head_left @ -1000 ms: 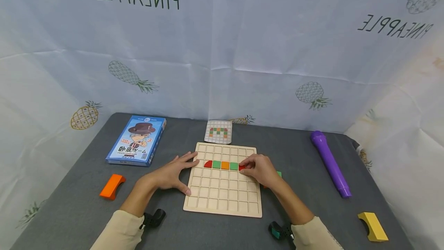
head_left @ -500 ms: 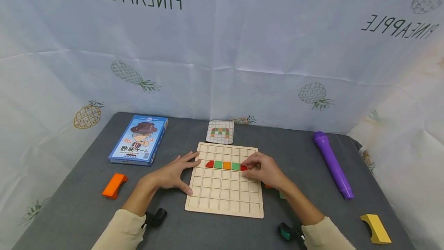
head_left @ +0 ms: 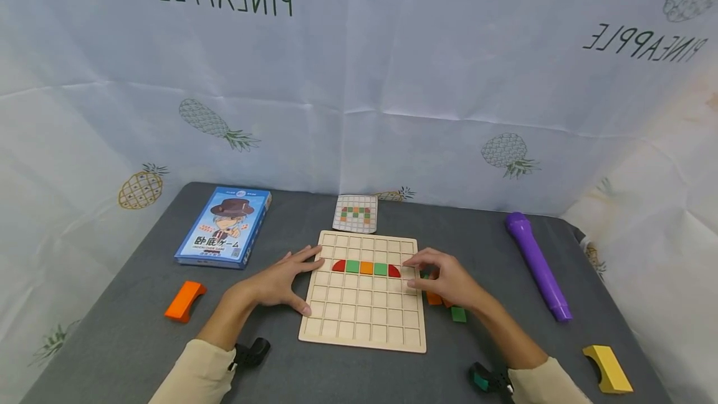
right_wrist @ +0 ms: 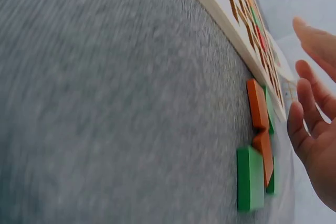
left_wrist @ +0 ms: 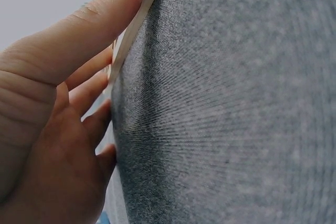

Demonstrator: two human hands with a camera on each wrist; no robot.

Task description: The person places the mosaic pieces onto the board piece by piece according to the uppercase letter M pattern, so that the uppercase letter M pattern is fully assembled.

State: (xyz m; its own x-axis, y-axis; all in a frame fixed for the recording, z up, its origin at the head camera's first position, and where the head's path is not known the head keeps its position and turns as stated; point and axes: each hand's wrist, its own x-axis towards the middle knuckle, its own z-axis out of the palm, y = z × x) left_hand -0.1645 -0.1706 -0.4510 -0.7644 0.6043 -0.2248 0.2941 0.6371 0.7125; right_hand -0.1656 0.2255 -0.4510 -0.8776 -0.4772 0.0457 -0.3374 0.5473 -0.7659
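Observation:
A wooden grid board (head_left: 361, 317) lies flat on the dark grey table. One row of it holds a red quarter-round tile (head_left: 339, 265), a green tile (head_left: 352, 266), an orange tile (head_left: 366, 268), a second green tile (head_left: 380, 269) and another red quarter-round tile (head_left: 394, 271). My left hand (head_left: 275, 282) rests at the board's left edge, fingers and thumb spread on its rim. Over the right edge hovers my right hand (head_left: 445, 276), thumb and fingers apart with nothing between them. Below it, loose orange tiles (right_wrist: 257, 103) and green tiles (right_wrist: 251, 179) lie beside the board.
A small pattern card (head_left: 356, 214) lies behind the board. To the left are a blue game box (head_left: 221, 226) and an orange arch block (head_left: 185, 301). To the right lie a purple toy microphone (head_left: 536, 267) and a yellow arch block (head_left: 607, 369).
My right hand has let go of the red quarter-round tile at the row's right end and moved right, uncovering the loose tiles. My left hand stays at the board's edge.

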